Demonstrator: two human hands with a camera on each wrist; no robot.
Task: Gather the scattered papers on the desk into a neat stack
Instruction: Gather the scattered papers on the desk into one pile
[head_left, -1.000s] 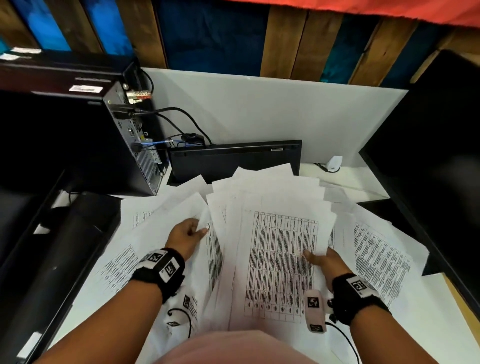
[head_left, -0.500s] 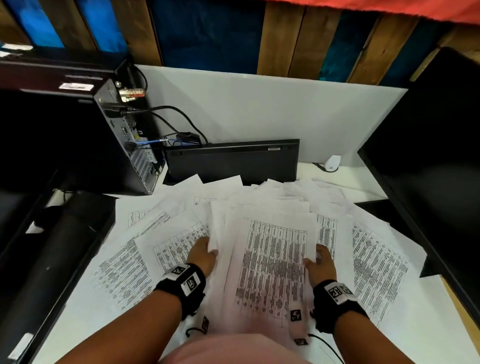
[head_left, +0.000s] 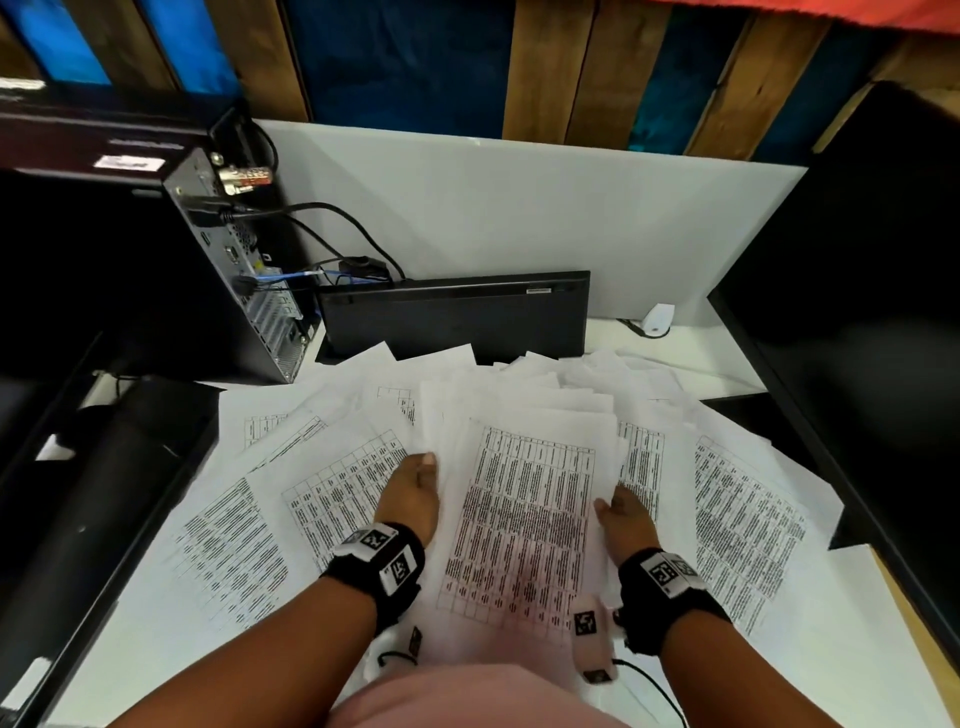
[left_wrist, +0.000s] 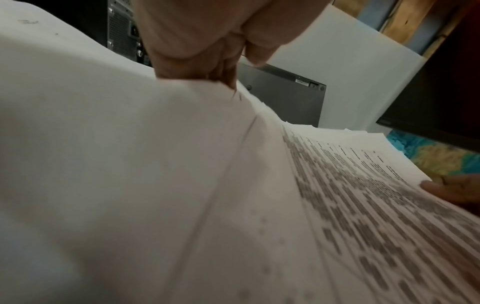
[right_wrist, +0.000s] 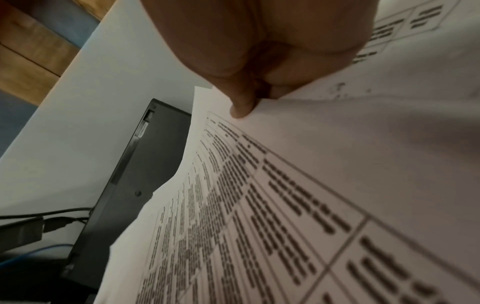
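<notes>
on the desk (head_left: 883, 623), left hand (head_left: 410, 493) and right hand (head_left: 626, 517) grip the paper bundle (head_left: 519, 519) by its sides.

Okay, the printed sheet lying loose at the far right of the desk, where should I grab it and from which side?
Probably by its near left long edge, coming from the left with the right hand. That loose sheet lies flat, fanned out beside the centre bundle, and the monitor crowds its right side. Slide fingers under the edge rather than pinching from above.
</notes>
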